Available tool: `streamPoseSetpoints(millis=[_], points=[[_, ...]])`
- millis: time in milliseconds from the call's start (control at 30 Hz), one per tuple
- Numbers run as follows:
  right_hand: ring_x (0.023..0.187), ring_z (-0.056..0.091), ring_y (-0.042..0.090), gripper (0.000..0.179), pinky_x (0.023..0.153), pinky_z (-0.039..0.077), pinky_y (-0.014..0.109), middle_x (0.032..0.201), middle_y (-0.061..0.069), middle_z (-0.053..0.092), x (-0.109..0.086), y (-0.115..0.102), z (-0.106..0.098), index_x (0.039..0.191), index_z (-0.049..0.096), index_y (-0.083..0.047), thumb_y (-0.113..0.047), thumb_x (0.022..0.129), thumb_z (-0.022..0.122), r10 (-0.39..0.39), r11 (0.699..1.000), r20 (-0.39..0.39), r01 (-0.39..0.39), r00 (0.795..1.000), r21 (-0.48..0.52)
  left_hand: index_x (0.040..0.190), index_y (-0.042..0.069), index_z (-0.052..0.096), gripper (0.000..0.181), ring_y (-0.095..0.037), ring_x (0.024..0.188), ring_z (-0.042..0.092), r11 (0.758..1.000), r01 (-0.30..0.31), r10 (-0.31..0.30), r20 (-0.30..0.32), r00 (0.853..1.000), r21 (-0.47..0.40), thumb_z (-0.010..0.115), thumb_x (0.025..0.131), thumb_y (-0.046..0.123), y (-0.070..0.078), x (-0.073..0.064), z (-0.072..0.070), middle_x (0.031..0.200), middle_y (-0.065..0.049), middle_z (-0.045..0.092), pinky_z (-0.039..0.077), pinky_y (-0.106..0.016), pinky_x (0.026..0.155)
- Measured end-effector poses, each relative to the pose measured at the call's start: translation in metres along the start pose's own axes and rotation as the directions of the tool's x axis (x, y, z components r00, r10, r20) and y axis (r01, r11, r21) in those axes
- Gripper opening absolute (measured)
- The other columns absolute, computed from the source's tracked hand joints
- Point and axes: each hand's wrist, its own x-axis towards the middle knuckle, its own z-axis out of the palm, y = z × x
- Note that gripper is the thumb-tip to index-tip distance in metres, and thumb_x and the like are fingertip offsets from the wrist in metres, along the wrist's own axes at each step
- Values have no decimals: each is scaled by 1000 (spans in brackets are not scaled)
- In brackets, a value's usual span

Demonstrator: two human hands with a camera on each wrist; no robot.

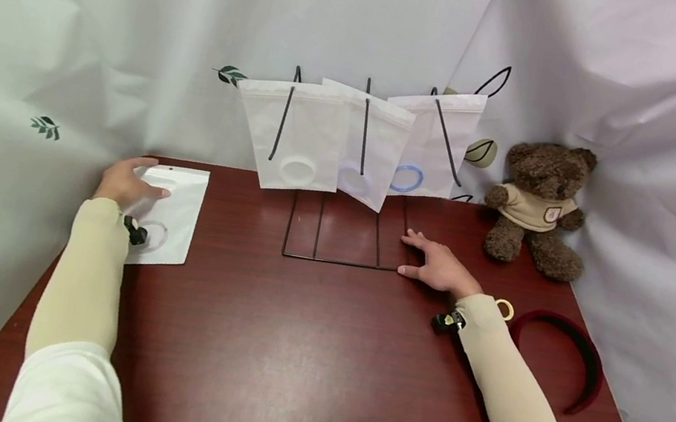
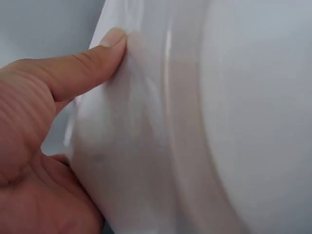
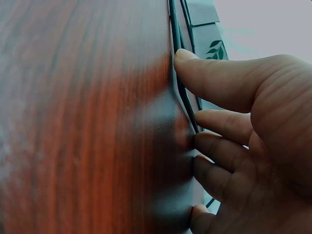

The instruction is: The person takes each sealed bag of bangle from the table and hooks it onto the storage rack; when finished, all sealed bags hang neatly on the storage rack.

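Observation:
At the left of the table, a white zip bag (image 1: 183,214) with a pale ring-shaped thing (image 1: 155,236) showing through it is held by my left hand (image 1: 124,182). The left wrist view has the thumb (image 2: 87,66) on the bag's face, the other fingers partly hidden behind it. A black wire rack (image 1: 335,263) stands at the back centre. My right hand (image 1: 440,267) rests at the right front corner of its base, fingers loosely extended. In the right wrist view, thumb and fingertips meet the dark wire (image 3: 181,90).
Three white zip bags, left (image 1: 260,114), middle (image 1: 384,144) and right (image 1: 455,126), hang on the rack's hooks, rings showing through. A brown teddy bear (image 1: 539,205) sits back right. A yellow ring (image 1: 505,309) and a dark red headband (image 1: 590,361) lie near my right forearm.

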Motion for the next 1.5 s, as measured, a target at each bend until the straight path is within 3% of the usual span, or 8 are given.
streamPoseSetpoints(millis=[333,633,833,933,1133,1233,1300,1500], points=[[154,24,34,74,123,24,54,164,10,32,-3,-2,-3,153,44,-11,-33,89,76,5,1000,4,-5,1000,12,148,26,52,78,-32,153,27,982,-71,46,-142,989,-176,75,81,60,-1,-18,-2,164,-7,34,27,-56,120],[155,23,33,74,123,24,53,165,9,31,-3,-1,-1,153,43,-11,-33,90,75,6,1000,9,-6,1000,18,132,28,66,52,-9,141,39,922,-184,70,-322,944,-341,77,85,46,24,-42,-4,142,14,56,26,-38,122],[154,25,34,74,122,25,54,164,11,33,-4,-2,-2,152,44,-10,-31,89,76,-4,1000,1,4,1000,11,127,25,69,46,-8,123,47,884,-251,100,-364,926,-394,82,83,33,46,-66,-10,129,14,58,41,-19,95],[154,25,35,74,122,26,54,163,13,33,-4,-2,-2,152,44,-9,-30,89,76,-9,1000,0,9,1000,7,122,17,71,44,-6,105,52,833,-327,145,-395,907,-447,86,80,22,60,-79,-12,121,13,59,46,-14,75],[154,25,33,73,123,25,53,164,11,33,-3,-1,-2,152,44,-10,-31,90,76,-6,1000,5,6,1000,7,113,2,72,42,-6,78,62,647,-504,253,-463,849,-572,87,74,2,87,-101,-12,109,3,67,50,-14,59],[154,25,33,73,123,25,52,164,11,33,-3,-1,-2,153,43,-10,-31,90,75,-7,1000,7,7,1000,7,110,0,73,40,-6,69,64,583,-557,294,-487,823,-591,87,73,-1,97,-110,-11,106,0,68,50,-15,55],[154,25,33,74,123,25,53,164,11,33,-3,-1,-3,153,43,-9,-31,90,75,-9,1000,5,9,1000,15,109,-1,73,38,-6,64,63,558,-585,321,-498,806,-588,86,73,-2,103,-115,-10,104,-2,69,47,-16,50],[154,25,35,74,122,25,53,163,13,33,-2,-2,-3,153,43,-9,-31,90,76,-19,1000,10,19,1000,5,107,-4,72,32,-5,50,53,567,-648,394,-523,756,-509,83,76,-3,117,-128,-5,96,1,71,35,-21,42]])
